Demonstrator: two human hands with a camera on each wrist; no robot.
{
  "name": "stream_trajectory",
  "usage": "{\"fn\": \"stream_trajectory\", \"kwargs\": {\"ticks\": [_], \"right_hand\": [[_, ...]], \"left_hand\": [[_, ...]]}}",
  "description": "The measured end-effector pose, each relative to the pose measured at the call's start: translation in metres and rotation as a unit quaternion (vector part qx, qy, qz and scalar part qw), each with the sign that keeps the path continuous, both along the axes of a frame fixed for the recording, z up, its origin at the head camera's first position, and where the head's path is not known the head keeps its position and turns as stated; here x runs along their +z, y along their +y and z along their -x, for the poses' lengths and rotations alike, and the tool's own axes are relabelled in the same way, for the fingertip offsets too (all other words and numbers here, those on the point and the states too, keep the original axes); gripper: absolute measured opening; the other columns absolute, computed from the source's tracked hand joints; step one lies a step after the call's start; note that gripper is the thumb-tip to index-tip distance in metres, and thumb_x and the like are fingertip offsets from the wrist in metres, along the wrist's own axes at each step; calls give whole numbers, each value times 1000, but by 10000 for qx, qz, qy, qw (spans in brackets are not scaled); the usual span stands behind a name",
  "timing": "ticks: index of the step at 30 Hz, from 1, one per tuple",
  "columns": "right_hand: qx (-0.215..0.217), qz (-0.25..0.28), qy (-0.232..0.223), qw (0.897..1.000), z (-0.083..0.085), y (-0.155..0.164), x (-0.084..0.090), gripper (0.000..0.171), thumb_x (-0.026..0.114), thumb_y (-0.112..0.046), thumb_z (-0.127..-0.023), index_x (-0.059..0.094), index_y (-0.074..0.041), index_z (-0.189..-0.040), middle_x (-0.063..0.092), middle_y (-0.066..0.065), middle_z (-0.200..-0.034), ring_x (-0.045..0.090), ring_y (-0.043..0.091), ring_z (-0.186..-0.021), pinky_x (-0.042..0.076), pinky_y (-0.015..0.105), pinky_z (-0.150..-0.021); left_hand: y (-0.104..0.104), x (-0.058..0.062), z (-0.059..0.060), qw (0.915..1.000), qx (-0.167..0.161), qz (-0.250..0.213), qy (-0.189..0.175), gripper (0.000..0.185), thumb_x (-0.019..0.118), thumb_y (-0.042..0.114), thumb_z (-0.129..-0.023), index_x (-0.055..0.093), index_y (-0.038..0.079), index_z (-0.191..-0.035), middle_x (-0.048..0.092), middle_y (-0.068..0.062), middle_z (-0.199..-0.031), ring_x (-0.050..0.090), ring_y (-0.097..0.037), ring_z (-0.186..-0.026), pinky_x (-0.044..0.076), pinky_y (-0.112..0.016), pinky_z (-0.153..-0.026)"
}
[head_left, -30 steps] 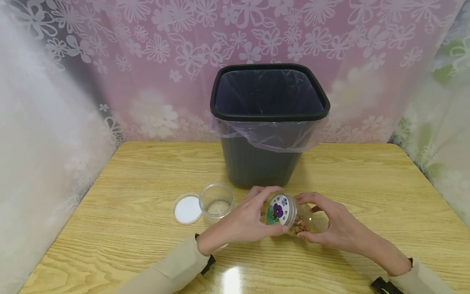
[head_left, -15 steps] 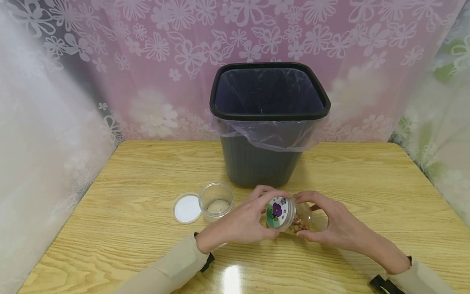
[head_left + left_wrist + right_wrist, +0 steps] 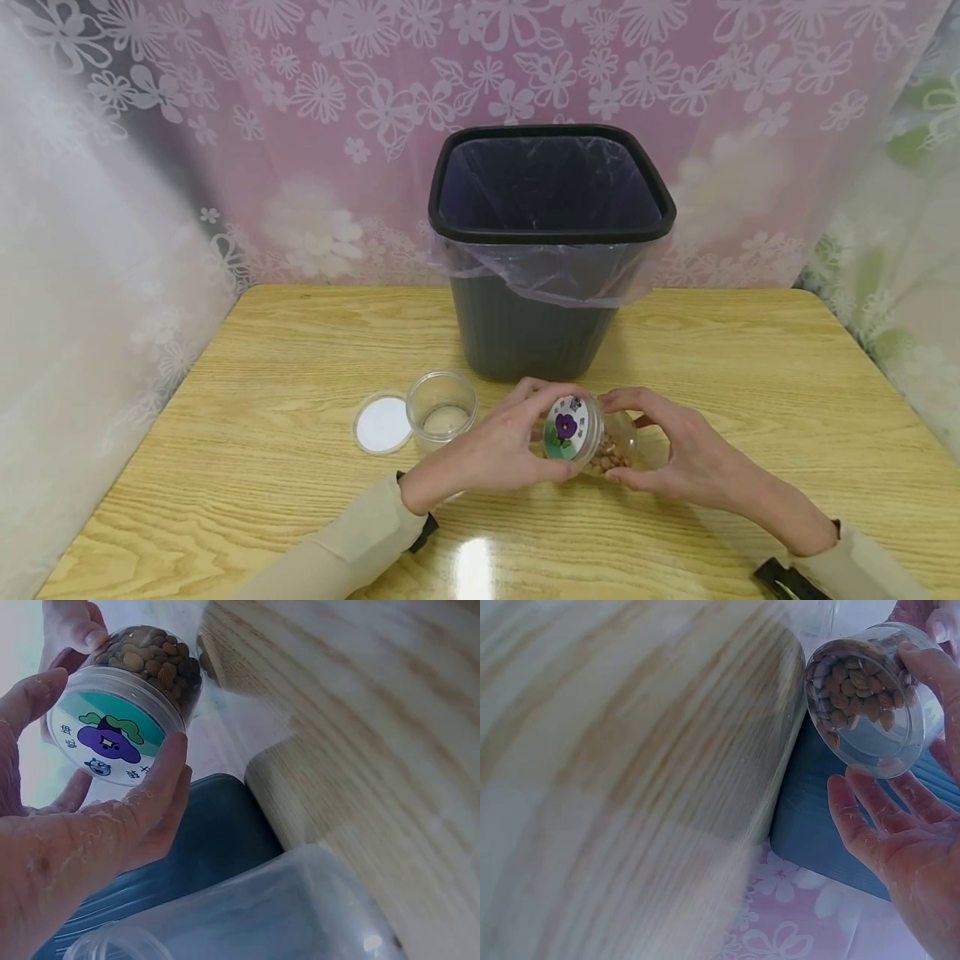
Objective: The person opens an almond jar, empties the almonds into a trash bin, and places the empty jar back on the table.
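Observation:
A clear round jar [image 3: 628,429] of almonds [image 3: 611,457] lies tilted between both hands, its lid facing left. The lid [image 3: 566,427] carries a label with a purple flower-like figure on green and white. My left hand [image 3: 502,450] grips the lid's rim, thumb below and fingers above. Around the jar's base end, my right hand [image 3: 693,462] holds with thumb and fingers. The left wrist view shows the lid [image 3: 109,739] seated on the jar, the left fingers spread about its edge. Through the clear base, the right wrist view shows almonds [image 3: 859,694].
An uncovered clear jar [image 3: 441,408] stands left of the left hand, partly behind the wrist. Beside it lies a round white-centred lid [image 3: 382,425]. A dark bin [image 3: 532,325] with a plastic liner stands behind the hands on the wooden table [image 3: 300,350]. Flowered curtains [image 3: 337,125] surround it.
My left fingers have shifted around the lid's rim, and the label has turned slightly. The right hand keeps its hold on the jar, almost still.

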State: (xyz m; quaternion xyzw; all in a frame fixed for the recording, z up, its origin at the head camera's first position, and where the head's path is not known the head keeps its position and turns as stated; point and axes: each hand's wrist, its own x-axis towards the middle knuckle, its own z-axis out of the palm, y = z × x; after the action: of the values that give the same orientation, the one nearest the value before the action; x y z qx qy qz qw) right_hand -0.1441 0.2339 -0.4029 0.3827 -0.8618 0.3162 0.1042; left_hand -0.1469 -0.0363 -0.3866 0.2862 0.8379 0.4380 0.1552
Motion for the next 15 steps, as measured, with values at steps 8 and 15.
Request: {"fn": "stream_trajectory", "kwargs": {"ticks": [8, 15], "right_hand": [[93, 59, 142, 9998, 1, 0, -1, 84, 98, -16, -64, 57, -18, -137, 65, 0, -129, 61, 2, -117, 60, 28, -81], [104, 78, 163, 9998, 2, 0, -2, 84, 98, -16, -65, 57, -18, -137, 65, 0, -129, 61, 2, -117, 61, 29, -80]], "left_hand": [[2, 1, -1, 9996, 227, 162, -94, 78, 82, 37, -86, 41, 44, -151, 48, -2, -134, 57, -17, -119, 56, -18, -85], [2, 3, -1, 9982, 472, 329, -180, 75, 79, 49, -86, 42, 46, -150, 51, -3, -128, 62, -18, -114, 54, -21, -76]]}}
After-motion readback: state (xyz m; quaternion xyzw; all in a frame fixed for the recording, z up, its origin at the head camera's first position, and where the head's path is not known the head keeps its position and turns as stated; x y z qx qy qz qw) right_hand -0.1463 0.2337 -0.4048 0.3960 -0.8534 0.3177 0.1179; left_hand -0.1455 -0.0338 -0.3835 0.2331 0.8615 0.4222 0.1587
